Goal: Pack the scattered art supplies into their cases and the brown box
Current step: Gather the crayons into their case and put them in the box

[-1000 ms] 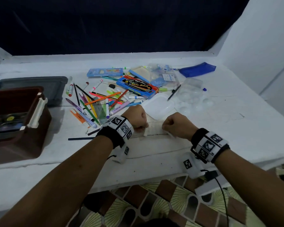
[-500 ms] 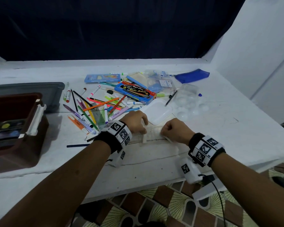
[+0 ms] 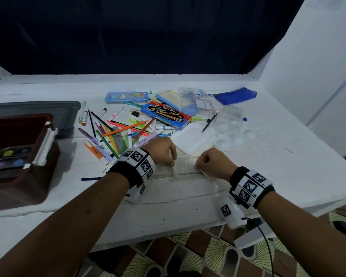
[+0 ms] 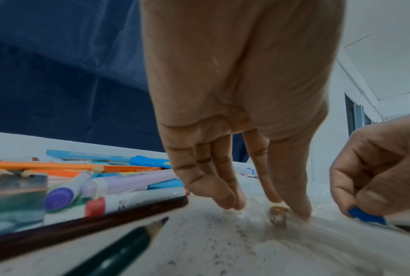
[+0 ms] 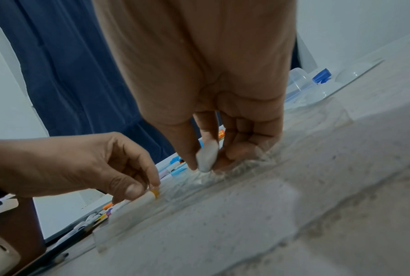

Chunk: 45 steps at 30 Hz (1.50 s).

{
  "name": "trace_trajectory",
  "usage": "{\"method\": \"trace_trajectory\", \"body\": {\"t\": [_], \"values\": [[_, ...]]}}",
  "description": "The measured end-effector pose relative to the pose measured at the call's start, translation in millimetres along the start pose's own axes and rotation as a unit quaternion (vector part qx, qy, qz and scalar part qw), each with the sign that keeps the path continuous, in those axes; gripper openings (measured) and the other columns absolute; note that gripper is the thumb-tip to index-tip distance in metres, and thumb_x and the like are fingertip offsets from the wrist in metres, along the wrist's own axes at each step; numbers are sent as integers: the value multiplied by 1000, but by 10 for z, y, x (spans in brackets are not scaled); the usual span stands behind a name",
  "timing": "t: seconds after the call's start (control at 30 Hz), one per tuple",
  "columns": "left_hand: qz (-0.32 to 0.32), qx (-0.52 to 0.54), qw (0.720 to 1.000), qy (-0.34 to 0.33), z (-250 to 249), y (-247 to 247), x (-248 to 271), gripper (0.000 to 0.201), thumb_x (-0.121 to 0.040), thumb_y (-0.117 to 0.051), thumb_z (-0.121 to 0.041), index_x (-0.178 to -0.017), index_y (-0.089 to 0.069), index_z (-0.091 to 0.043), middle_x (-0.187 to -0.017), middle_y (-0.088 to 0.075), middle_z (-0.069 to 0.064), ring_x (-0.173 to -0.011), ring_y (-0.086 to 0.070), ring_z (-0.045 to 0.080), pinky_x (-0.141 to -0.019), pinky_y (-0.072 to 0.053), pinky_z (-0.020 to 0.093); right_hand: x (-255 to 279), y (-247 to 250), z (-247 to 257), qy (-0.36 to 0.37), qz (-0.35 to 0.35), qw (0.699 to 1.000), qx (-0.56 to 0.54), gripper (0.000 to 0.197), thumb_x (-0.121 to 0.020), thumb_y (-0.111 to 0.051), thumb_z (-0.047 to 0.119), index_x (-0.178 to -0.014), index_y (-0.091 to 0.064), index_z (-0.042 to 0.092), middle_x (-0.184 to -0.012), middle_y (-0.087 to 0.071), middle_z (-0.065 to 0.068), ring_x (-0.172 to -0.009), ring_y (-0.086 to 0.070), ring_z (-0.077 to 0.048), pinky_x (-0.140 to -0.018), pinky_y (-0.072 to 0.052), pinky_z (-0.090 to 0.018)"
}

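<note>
A clear plastic sleeve (image 3: 185, 167) lies flat near the table's front edge, and both hands work at it. My left hand (image 3: 164, 150) pinches a white marker with an orange tip (image 5: 149, 195) at the sleeve's left end. My right hand (image 3: 208, 161) pinches a white pen end (image 5: 207, 158), whose blue tip (image 4: 365, 216) shows in the left wrist view. The open brown box (image 3: 18, 176) stands at the far left with a paint palette (image 3: 8, 156) inside. Loose pens and pencils (image 3: 116, 134) lie scattered just beyond my left hand.
A grey lid (image 3: 38, 110) lies behind the brown box. Further back are a blue water-colour box (image 3: 166, 114), a blue pencil box (image 3: 126, 96), a white tray (image 3: 192, 138), clear plastic packaging (image 3: 230, 122) and a blue pouch (image 3: 236, 95). A wall rises at the right.
Both hands stay at the clear sleeve. The right hand has shifted slightly left, toward the left hand, and the head view has tilted a little.
</note>
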<state>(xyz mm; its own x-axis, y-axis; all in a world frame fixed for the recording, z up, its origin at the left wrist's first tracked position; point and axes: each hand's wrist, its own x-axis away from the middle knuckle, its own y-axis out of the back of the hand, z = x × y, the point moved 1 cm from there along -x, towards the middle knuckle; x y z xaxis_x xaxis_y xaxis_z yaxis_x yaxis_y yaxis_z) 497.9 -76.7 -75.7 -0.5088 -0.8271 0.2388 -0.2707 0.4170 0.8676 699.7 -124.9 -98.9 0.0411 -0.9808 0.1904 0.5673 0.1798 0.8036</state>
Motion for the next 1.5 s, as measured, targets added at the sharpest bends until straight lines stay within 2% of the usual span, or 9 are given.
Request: {"method": "trace_trajectory", "body": {"t": [0.2,0.5,0.6,0.87,1.0,1.17,1.23,1.37,1.5], "values": [[14,-26,999,-34,-33,10,29,16,-80,-76,-16,-96,-78,-19,-72,-55,-18,-67,-50,2,-58,-36,16,8,5,11,0,-1,1000,-2,16,-81,-66,15,-66,-67,11,-64,-63,5,-63,-56,-6,-57,-41,-20],[1,-1,1000,-8,-44,-6,15,15,-79,-78,-25,-89,-79,-13,-86,-75,-3,-76,-64,8,-70,-52,23,34,1,30,-7,6,1000,-10,11,-80,-66,17,-71,-70,12,-71,-67,5,-70,-60,-10,-61,-45,-22],[-7,-8,1000,-8,-45,-25,18,14,-76,-81,-24,-85,-79,-13,-83,-74,-3,-74,-63,9,-63,-49,19,43,20,37,-11,4,1000,-10,11,-80,-67,17,-72,-71,10,-72,-67,5,-69,-59,-7,-59,-44,-20],[-8,-8,1000,-11,-14,0,37,35,-72,-84,-25,-103,-71,-16,-90,-62,-6,-84,-58,11,-71,-46,22,48,22,285,6,-27,999,-46,17,-82,-69,18,-65,-66,19,-72,-65,5,-68,-59,-11,-61,-45,-22],[-8,-14,1000,2,16,-10,6,38,-71,-85,-27,-105,-71,-15,-90,-63,-5,-84,-58,11,-72,-45,22,25,-98,502,-14,4,997,-74,11,-84,-73,17,-76,-71,10,-69,-68,-2,-55,-61,-12,-52,-50,-23],[-13,-9,1000,8,25,-46,28,36,-75,-81,-22,-107,-72,-9,-75,-51,-10,-67,-57,8,-65,-48,24,1,-244,618,-41,16,994,-98,19,-82,-77,16,-72,-64,7,-76,-72,-16,-63,-68,-27,-69,-62,-41],[-5,18,1000,20,51,-55,40,34,-77,-80,-20,-107,-70,-8,-74,-57,-6,-57,-55,6,-57,-49,22,-9,-273,601,-27,6,997,-79,20,-82,-78,21,-73,-66,8,-77,-73,-14,-66,-68,-27,-72,-61,-41],[10,52,998,44,128,-84,47,34,-78,-79,-22,-109,-68,-15,-71,-61,-8,-61,-60,6,-76,-54,29,11,-248,512,14,24,997,-78,16,-83,-74,16,-69,-70,13,-75,-73,-12,-68,-66,-23,-76,-59,-39],[14,87,994,61,141,-114,46,39,-76,-82,-28,-108,-64,-16,-77,-64,-3,-61,-67,14,-69,-55,30,113,-218,502,70,65,995,-38,12,-81,-76,14,-92,-75,9,-85,-72,-7,-71,-60,-15,-74,-53,-33]]}}
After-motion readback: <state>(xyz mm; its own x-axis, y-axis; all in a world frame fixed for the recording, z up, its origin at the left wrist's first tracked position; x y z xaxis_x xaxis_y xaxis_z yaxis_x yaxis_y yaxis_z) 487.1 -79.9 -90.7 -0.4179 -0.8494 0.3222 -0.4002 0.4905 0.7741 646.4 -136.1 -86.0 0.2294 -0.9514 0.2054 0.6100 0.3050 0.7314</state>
